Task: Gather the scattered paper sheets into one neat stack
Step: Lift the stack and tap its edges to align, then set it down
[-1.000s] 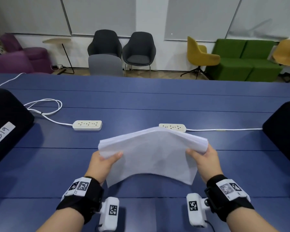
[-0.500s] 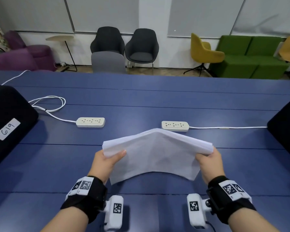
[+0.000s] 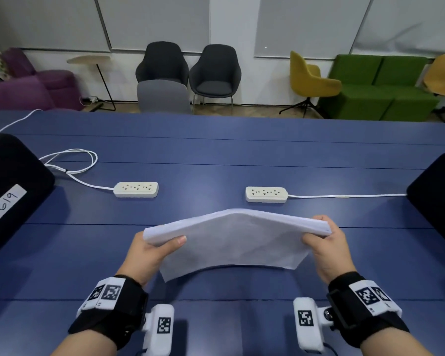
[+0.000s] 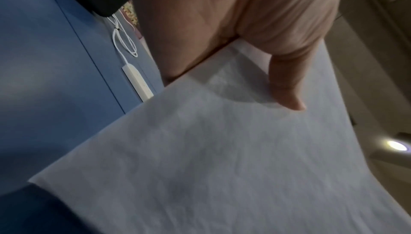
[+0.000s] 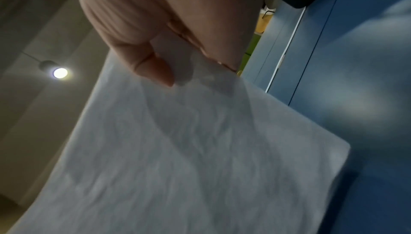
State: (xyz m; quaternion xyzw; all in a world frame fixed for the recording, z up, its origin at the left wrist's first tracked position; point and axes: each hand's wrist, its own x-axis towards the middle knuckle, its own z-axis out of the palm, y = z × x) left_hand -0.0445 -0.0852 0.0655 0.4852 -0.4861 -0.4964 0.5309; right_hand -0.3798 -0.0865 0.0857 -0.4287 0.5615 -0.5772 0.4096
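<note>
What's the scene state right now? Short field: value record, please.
paper: one stack of sheets, lifted off the table, bowed upward in the middle
left hand: grips the stack's left end, thumb on the near face
right hand: grips the stack's right end
loose sheets on the table: none in view
table: blue
power strips: two, white, beyond the stack, left one, right one
black bags: one at each side edge, left one labelled G19, right one
</note>
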